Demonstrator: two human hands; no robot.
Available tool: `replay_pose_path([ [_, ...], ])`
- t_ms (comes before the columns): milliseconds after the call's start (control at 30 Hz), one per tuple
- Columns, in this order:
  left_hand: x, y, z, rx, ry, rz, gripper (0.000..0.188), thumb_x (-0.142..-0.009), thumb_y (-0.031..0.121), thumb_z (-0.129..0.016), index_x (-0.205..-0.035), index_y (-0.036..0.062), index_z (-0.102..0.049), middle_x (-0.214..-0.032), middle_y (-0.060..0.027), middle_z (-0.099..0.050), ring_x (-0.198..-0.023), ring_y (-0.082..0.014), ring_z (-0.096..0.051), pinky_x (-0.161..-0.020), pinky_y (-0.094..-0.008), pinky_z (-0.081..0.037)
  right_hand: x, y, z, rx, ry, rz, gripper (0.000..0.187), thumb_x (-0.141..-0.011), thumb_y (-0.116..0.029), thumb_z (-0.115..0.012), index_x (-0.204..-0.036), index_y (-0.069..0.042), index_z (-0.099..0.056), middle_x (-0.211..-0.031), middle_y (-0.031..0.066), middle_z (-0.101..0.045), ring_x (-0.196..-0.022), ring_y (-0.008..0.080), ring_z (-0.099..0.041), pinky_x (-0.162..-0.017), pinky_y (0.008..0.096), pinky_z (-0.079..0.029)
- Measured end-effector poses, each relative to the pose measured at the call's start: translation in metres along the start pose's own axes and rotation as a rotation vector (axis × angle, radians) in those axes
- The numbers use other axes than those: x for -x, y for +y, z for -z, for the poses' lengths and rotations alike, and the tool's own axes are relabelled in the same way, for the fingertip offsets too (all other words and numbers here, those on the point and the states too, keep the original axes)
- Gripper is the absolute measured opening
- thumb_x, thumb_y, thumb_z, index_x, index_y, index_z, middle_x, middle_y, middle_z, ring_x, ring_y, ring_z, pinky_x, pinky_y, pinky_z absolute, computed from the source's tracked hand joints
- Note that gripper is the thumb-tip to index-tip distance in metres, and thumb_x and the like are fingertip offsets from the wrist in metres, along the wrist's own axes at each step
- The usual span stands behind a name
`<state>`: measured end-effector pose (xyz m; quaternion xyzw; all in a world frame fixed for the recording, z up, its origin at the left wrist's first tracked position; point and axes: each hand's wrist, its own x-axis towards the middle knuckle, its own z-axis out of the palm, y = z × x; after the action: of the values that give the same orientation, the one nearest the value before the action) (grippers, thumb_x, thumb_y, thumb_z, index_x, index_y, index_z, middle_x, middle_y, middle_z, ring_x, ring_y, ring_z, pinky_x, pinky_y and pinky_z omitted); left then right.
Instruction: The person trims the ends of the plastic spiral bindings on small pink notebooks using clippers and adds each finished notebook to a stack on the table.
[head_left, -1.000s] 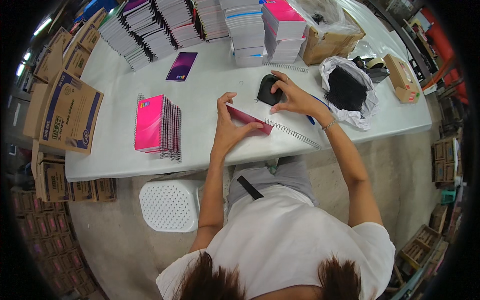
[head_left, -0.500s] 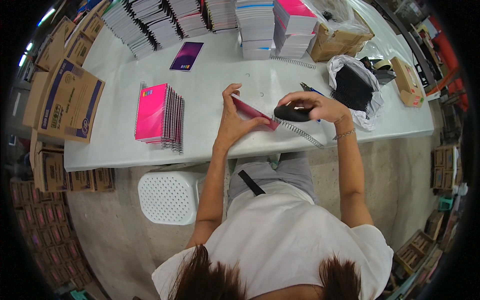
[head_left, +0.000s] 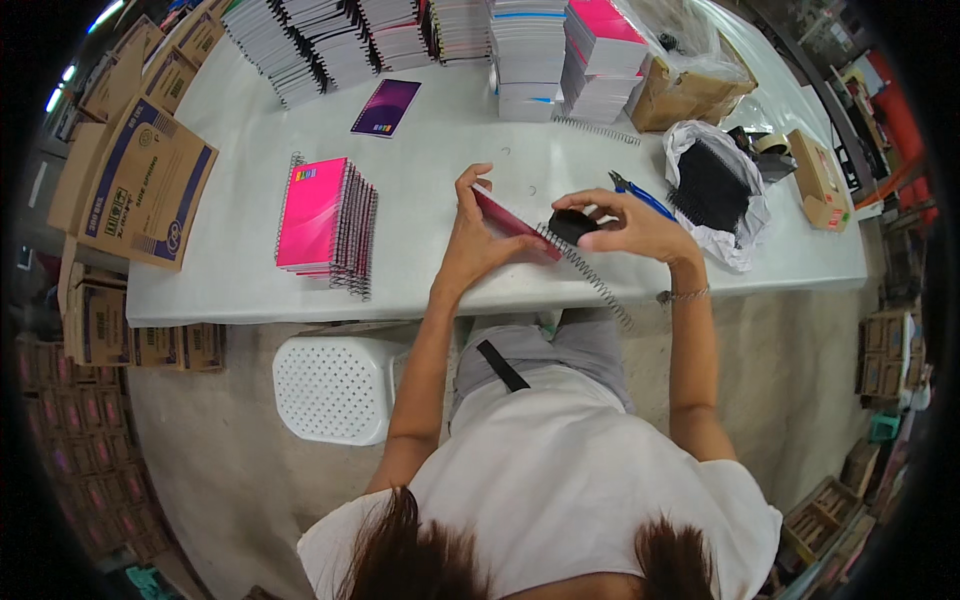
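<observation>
A thin pink notebook is tilted up on its edge in my left hand, thumb on the near side and fingers at the far end. A metal spiral coil meets the notebook's right end, its loose length hanging toward the table's front edge. My right hand grips a rounded black hand-held tool against the coil where it meets the notebook; the tool's exact kind is unclear. Beyond my right hand lie blue-handled pliers.
Left on the table is a stack of pink spiral notebooks, with a purple notebook farther back. Tall paper stacks line the far side. At right are a white bag of black coils and cardboard boxes. A white stool stands below.
The coil's loose end has swung slightly left and nearer to me. My right hand has turned a little with the black tool, and more of the pliers shows. The view has shifted slightly.
</observation>
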<state>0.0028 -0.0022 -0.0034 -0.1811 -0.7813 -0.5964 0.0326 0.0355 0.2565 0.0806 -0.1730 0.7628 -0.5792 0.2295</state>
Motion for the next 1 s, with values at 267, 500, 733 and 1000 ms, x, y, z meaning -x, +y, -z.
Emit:
replay_pose_path([
  [267,-0.001,0.001,0.0,0.02,0.011,-0.011,0.131,-0.049,0.031,-0.103,-0.15,0.0127,-0.021,-0.129,-0.0168,-0.043,-0.12,-0.032,-0.052,-0.102,-0.0418,-0.048,-0.002,-0.025,-0.002,0.026,-0.047,0.088,0.058,-0.084,-0.04,-0.079,-0.135,-0.014,-0.067,-0.133,0.0116,-0.062,-0.115,0.021,-0.059,-0.105,0.0362,-0.043],
  [500,-0.003,-0.001,0.001,0.087,-0.025,0.044,0.13,-0.048,0.028,-0.103,-0.15,0.0147,-0.023,-0.126,-0.0178,-0.045,-0.119,-0.0317,-0.052,-0.101,-0.0404,-0.048,-0.011,-0.002,0.01,-0.44,-0.138,-0.024,0.063,-0.088,-0.039,-0.076,-0.139,-0.006,-0.062,-0.137,0.0102,-0.06,-0.111,0.0184,-0.062,-0.097,0.0304,-0.049],
  [733,-0.001,-0.002,0.003,0.081,-0.039,0.054,0.128,-0.048,0.029,-0.102,-0.147,0.0149,-0.024,-0.125,-0.0194,-0.046,-0.12,-0.0319,-0.052,-0.101,-0.0407,-0.048,-0.008,-0.003,-0.011,0.125,0.097,-0.139,0.083,-0.078,-0.059,-0.077,-0.139,-0.006,-0.06,-0.132,0.0085,-0.062,-0.117,0.0166,-0.059,-0.102,0.0308,-0.046],
  [1000,0.003,-0.003,0.002,0.062,-0.053,0.058,0.128,-0.048,0.028,-0.103,-0.148,0.0185,-0.024,-0.126,-0.0192,-0.045,-0.111,-0.0319,-0.057,-0.098,-0.0412,-0.05,-0.013,-0.003,-0.007,-0.172,0.031,0.037,0.061,-0.086,-0.036,-0.078,-0.139,-0.009,-0.063,-0.131,0.0122,-0.061,-0.111,0.0194,-0.059,-0.098,0.0321,-0.047],
])
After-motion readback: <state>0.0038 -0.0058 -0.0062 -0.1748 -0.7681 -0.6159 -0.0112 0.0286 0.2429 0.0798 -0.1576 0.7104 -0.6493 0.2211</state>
